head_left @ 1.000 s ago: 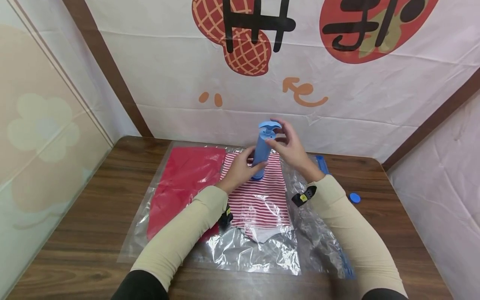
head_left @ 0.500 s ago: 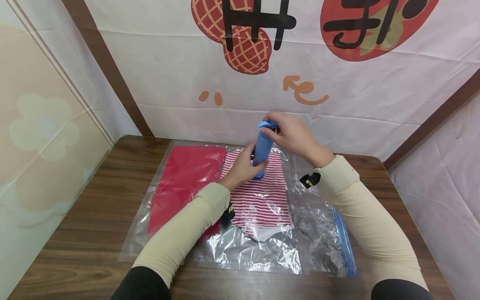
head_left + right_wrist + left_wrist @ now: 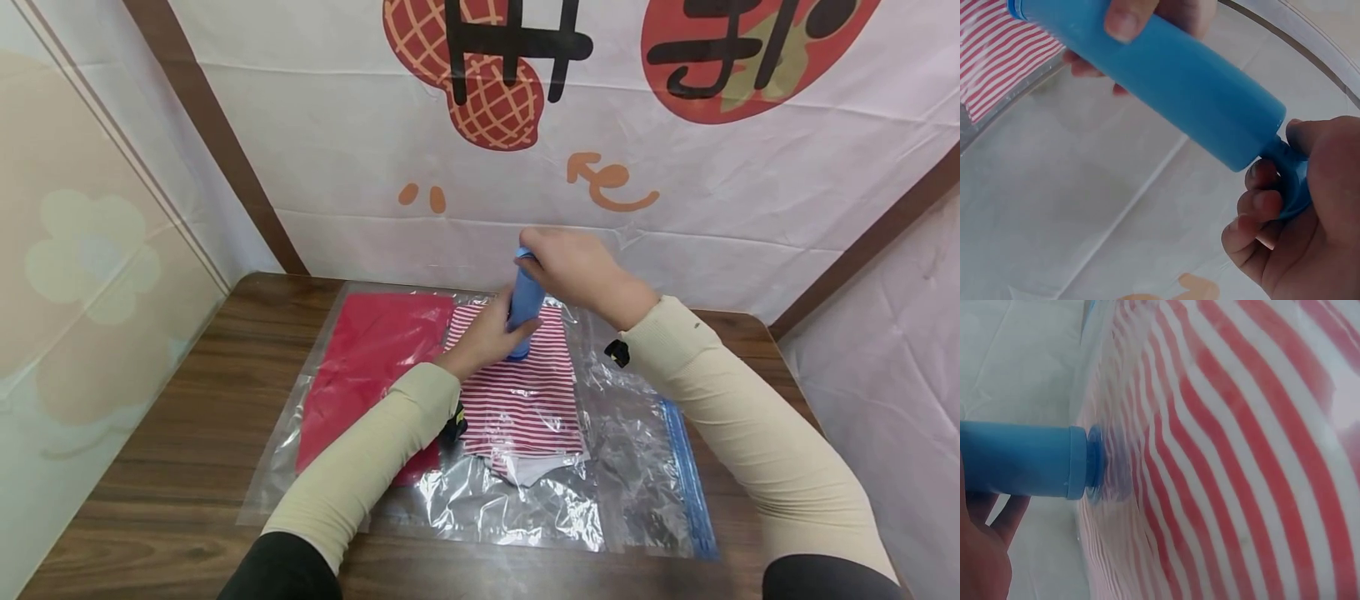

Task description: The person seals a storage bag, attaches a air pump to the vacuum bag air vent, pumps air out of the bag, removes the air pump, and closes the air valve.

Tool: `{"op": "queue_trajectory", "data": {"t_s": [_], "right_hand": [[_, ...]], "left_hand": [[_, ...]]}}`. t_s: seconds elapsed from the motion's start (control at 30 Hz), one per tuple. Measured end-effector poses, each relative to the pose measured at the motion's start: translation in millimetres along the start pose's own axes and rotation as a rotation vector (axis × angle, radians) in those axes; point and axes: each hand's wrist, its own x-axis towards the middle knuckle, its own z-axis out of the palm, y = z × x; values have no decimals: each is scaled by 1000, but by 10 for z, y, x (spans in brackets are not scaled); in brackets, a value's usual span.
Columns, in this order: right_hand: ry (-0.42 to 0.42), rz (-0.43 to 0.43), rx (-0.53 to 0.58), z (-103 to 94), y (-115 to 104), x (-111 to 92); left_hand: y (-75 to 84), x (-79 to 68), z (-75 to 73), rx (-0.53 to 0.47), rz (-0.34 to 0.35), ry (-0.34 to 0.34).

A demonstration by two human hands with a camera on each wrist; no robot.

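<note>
A blue hand pump (image 3: 527,296) stands nearly upright on a clear plastic storage bag (image 3: 517,521). Its lower end meets the round clear valve (image 3: 1096,464) in the left wrist view. My left hand (image 3: 486,335) grips the pump's cylinder, thumb on the near side. Fingers of my right hand (image 3: 573,262) curl round the blue handle (image 3: 1294,184) at the pump's top; in the right wrist view the handle sits close to the cylinder's end. Inside the bag lie a folded red cloth (image 3: 375,358) and a red-and-white striped cloth (image 3: 521,408).
The bag's blue zip edge (image 3: 688,479) lies on the right, partly beneath my right sleeve (image 3: 757,433). Around the bag shows the brown wooden table (image 3: 172,417). A printed fabric wall (image 3: 337,175) stands right behind the table.
My right hand has gone from fingering the pump's top to wrapping over its handle, the elbow swinging outward. The sleeve now covers a blue round cap on the table. My left hand stays put.
</note>
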Motion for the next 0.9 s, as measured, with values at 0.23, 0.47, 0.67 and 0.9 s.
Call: {"op": "queue_trajectory", "data": {"t_s": [0.23, 0.47, 0.67, 0.9], "right_hand": [[-36, -34, 34, -19, 53, 17], [-83, -15, 47, -55, 74, 22], [-92, -36, 44, -117, 77, 53], [-131, -28, 65, -312, 91, 107]], "left_hand": [[12, -9, -24, 98, 19, -47], [-14, -7, -62, 71, 19, -64], [-14, 7, -106, 55, -9, -83], [-7, 19, -110, 63, -35, -89]]}}
